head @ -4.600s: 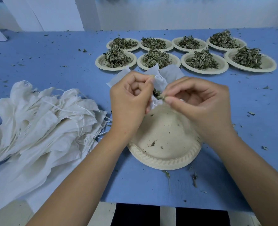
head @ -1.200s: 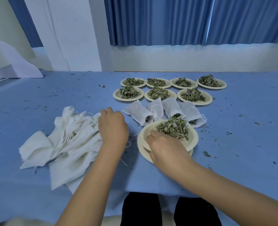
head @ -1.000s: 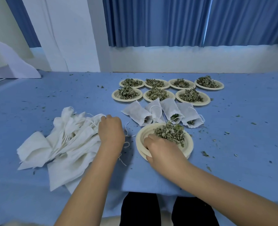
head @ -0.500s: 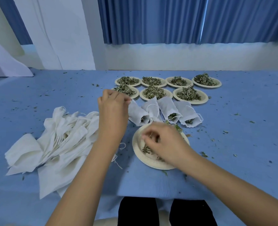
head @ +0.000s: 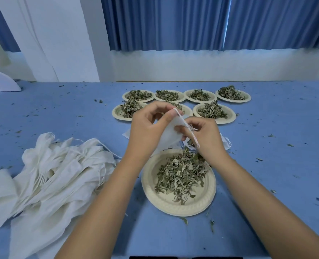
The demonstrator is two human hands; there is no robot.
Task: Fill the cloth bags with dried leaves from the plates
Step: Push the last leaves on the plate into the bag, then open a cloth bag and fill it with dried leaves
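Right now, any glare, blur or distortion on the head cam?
Head view: soft, even, bluish light with no glare; only a faint shadow under the near plate; wide-angle stretch toward the bottom corners; mild overall softness, no clear motion smear on the held cloth bag.

Nothing to read here, honestly: no words, labels, brands or numbers show on the plain white cloth bag (head: 170,134) pinched between the left hand (head: 145,127) and the right hand (head: 205,138), or on the round beige paper plate (head: 208,188) of dried leaves just below them.
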